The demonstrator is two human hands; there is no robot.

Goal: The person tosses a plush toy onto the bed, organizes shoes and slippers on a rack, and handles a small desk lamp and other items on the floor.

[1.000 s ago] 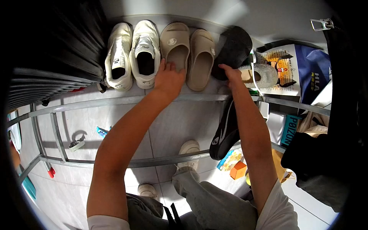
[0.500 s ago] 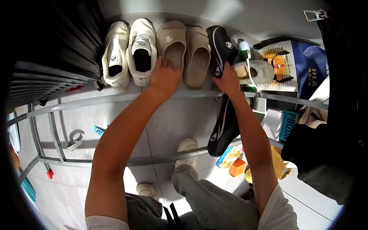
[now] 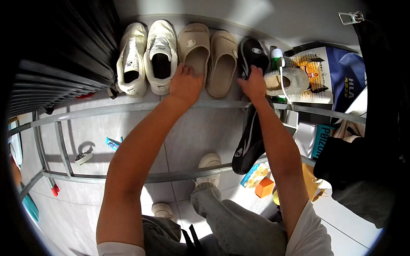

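The right hand (image 3: 253, 85) is clamped on the heel of a black slide (image 3: 252, 55); the left hand (image 3: 186, 84) touches a beige slide (image 3: 194, 40), its grip unclear. The black slide sits between the other beige slide (image 3: 222, 70) and a fuzzy slipper (image 3: 295, 80).

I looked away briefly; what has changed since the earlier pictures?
The black slipper in the right hand has turned over: first a plain dark face showed, now its badged strap faces the camera. Nothing was let go. The left hand, tan slippers, white sneakers and lower black slipper stayed put.
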